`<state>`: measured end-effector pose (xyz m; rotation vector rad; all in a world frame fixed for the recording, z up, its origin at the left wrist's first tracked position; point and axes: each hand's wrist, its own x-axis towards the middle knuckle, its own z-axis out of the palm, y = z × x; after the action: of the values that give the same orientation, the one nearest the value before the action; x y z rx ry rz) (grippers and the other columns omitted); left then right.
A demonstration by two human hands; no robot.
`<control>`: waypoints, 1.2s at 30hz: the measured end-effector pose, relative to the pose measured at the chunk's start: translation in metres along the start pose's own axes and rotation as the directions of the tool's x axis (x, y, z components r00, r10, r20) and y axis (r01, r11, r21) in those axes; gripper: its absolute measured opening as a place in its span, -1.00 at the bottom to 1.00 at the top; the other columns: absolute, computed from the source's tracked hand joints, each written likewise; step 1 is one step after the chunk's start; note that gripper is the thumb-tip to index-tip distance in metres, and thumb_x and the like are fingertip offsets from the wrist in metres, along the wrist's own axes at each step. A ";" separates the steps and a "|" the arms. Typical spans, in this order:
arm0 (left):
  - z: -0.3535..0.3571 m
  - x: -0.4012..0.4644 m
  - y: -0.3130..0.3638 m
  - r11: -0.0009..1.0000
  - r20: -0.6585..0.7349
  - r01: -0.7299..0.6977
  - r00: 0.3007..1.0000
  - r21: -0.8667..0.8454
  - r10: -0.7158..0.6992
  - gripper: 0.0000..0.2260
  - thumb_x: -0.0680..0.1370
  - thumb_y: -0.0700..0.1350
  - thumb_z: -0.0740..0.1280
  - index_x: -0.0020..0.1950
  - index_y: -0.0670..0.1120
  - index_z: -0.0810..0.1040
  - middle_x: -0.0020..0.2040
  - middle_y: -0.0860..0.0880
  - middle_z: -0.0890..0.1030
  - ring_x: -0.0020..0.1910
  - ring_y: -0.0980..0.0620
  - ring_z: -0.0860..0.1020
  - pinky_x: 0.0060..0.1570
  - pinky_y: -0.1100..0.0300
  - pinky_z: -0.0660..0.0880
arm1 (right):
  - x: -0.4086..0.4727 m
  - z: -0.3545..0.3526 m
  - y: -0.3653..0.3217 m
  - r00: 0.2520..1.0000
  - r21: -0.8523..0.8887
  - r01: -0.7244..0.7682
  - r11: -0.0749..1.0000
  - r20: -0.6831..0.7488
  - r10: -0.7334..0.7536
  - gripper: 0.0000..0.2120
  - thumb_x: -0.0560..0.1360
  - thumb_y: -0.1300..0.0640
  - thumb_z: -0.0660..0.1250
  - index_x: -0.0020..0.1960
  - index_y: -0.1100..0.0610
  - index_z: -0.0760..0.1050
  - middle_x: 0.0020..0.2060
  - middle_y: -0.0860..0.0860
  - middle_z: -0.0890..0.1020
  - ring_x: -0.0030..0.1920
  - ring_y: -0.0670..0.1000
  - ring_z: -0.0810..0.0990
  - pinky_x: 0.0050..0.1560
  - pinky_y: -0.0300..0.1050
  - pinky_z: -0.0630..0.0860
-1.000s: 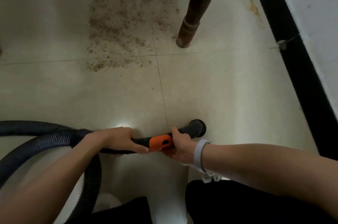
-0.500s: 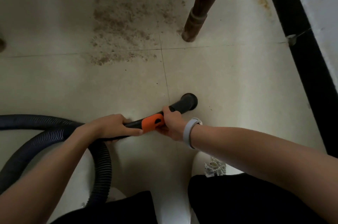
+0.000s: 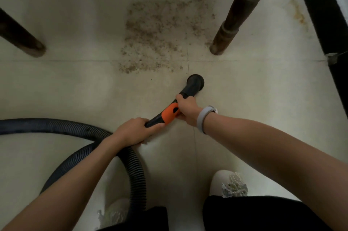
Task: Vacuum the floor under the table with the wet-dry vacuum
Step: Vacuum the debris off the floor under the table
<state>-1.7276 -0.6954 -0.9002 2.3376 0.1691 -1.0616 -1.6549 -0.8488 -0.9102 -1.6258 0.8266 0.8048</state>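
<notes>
Head view, floor under the table. Far left, a dark table leg [image 3: 22, 39] is standing on pale tile [image 3: 66, 89]. Below it the ribbed hose [image 3: 62, 127] is looping in from the left edge and curling back toward the person's legs. The left hand [image 3: 135, 130] is gripping the rear of the black wand, fingers curled round it just behind the orange grip [image 3: 170, 113]. The right hand [image 3: 186, 109], a pale wristband [image 3: 204, 117] on that wrist, is clamping the wand just ahead of the orange part. The nozzle [image 3: 195, 81] is pointing up and right, sitting at or just above the tile, near the tile seam; contact cannot be told.

Brown crumbs [image 3: 162, 32] are lying in a wide patch between the two legs, close ahead and left of the nozzle, not yet touched by it. A turned wooden leg [image 3: 235, 19] is standing right of the patch; a black baseboard [image 3: 323, 23] is running along the far right.

Judgement: suction pass is only starting; the whole patch is left to clear.
</notes>
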 end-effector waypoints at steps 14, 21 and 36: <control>-0.017 0.003 -0.016 0.995 -0.087 0.023 0.996 -0.102 -0.032 -0.58 0.51 0.33 0.13 -0.09 -0.01 0.49 -0.36 0.03 0.56 -0.44 0.11 0.52 -0.42 0.29 0.40 | 0.016 0.041 -0.041 0.999 -0.109 0.033 0.994 0.015 -0.032 -0.69 0.60 0.06 0.13 0.27 0.20 0.21 0.01 0.12 0.42 0.00 0.11 0.43 -0.10 -0.04 0.45; -0.016 -0.010 -0.037 0.977 -0.083 0.079 0.992 -0.196 -0.096 -0.55 0.51 0.32 0.14 -0.18 -0.06 0.46 -0.43 0.03 0.49 -0.48 0.07 0.47 -0.34 0.19 0.42 | 0.014 0.071 -0.034 0.997 -0.132 0.041 0.990 0.068 -0.032 -0.78 0.60 0.09 0.14 0.14 0.18 0.21 -0.08 0.09 0.42 -0.03 0.11 0.45 -0.08 -0.03 0.47; -0.017 -0.015 -0.042 0.984 -0.149 0.094 0.982 -0.151 -0.117 -0.54 0.48 0.37 0.12 -0.20 -0.03 0.43 -0.37 0.00 0.55 -0.46 0.04 0.53 -0.32 0.14 0.48 | 0.020 0.086 -0.034 0.996 -0.160 0.078 0.984 0.056 -0.070 -0.75 0.59 0.06 0.14 0.15 0.17 0.16 -0.21 0.06 0.41 -0.04 0.11 0.47 -0.10 -0.03 0.49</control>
<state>-1.7404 -0.6492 -0.8991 2.3018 0.4207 -0.8815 -1.6225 -0.7613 -0.9253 -1.7615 0.6748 0.8752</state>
